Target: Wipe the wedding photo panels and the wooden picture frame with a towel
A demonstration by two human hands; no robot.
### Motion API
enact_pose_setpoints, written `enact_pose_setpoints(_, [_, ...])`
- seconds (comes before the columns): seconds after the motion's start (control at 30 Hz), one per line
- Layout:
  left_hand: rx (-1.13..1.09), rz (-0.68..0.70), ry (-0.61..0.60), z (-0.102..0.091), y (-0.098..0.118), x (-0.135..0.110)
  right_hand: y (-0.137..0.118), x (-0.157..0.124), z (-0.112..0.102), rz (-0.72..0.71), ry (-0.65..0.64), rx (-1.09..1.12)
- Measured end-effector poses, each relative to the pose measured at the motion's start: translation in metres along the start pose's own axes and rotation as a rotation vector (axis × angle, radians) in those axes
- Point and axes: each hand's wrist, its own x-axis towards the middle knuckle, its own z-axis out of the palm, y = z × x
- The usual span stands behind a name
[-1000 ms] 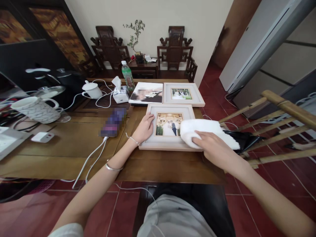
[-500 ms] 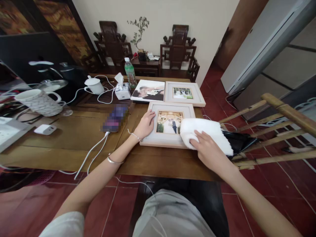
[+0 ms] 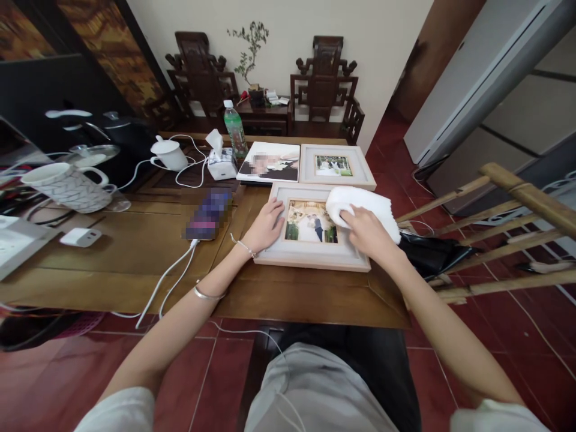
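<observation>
A pale wooden picture frame (image 3: 310, 261) lies flat on the table, a wedding photo (image 3: 310, 222) inside its light mat. My left hand (image 3: 267, 227) rests on the frame's left edge, fingers stretched out and holding nothing. In my right hand (image 3: 364, 227) is a white fluffy cloth (image 3: 375, 205), gripped and pressed on the frame's upper right part. The cloth hides that corner and hangs past the right edge. Behind lie a second framed photo (image 3: 333, 180) and a photo panel (image 3: 269, 162) showing a person in dark clothes.
On the wooden table (image 3: 148, 258), a phone (image 3: 207, 216) with a white cable lies left of the frame. Farther left are a patterned mug (image 3: 67, 187), a lidded cup (image 3: 170, 153) and a charger (image 3: 81, 237). A tissue box (image 3: 222, 165) and bottle (image 3: 234, 129) stand behind; a bamboo chair (image 3: 517, 192) is right.
My right hand has moved the cloth up and slightly left, from the frame's lower right to its upper right. The lower right corner now shows. My left hand stays at the left edge.
</observation>
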Motion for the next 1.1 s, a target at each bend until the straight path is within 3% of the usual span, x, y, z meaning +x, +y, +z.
enact_pose_setpoints(0.13, [-0.022, -0.009, 0.016, 0.002, -0.001, 0.000, -0.005, 0.006, 0.006, -0.006, 0.009, -0.024])
enact_pose_setpoints(0.23, [-0.037, -0.015, 0.033, 0.003, -0.001, 0.000, -0.020, -0.020, 0.001, -0.034, 0.001, -0.023])
enact_pose_setpoints(0.4, [-0.054, -0.013, 0.053, 0.004, -0.001, 0.000, -0.047, -0.079, -0.035, -0.121, -0.062, 0.094])
enact_pose_setpoints(0.5, [-0.078, 0.000, 0.063, 0.004, -0.005, 0.001, -0.058, -0.091, -0.048, -0.192, -0.043, 0.138])
enact_pose_setpoints(0.63, [-0.102, 0.016, 0.090, 0.006, -0.011, 0.002, -0.055, -0.070, -0.031, -0.145, -0.025, 0.158])
enact_pose_setpoints(0.8, [-0.113, 0.023, 0.106, 0.009, -0.014, 0.002, -0.019, -0.009, 0.009, -0.028, 0.036, 0.143])
enact_pose_setpoints(0.93, [-0.103, 0.017, 0.098, 0.009, -0.013, 0.001, 0.002, 0.030, 0.024, 0.036, 0.081, 0.090])
enact_pose_setpoints(1.03, [-0.096, 0.008, 0.088, 0.008, -0.012, 0.001, -0.002, 0.035, 0.025, 0.008, 0.008, 0.037])
enact_pose_setpoints(1.1, [-0.088, 0.003, 0.086, 0.007, -0.011, 0.001, -0.013, 0.024, 0.019, -0.028, -0.050, 0.019])
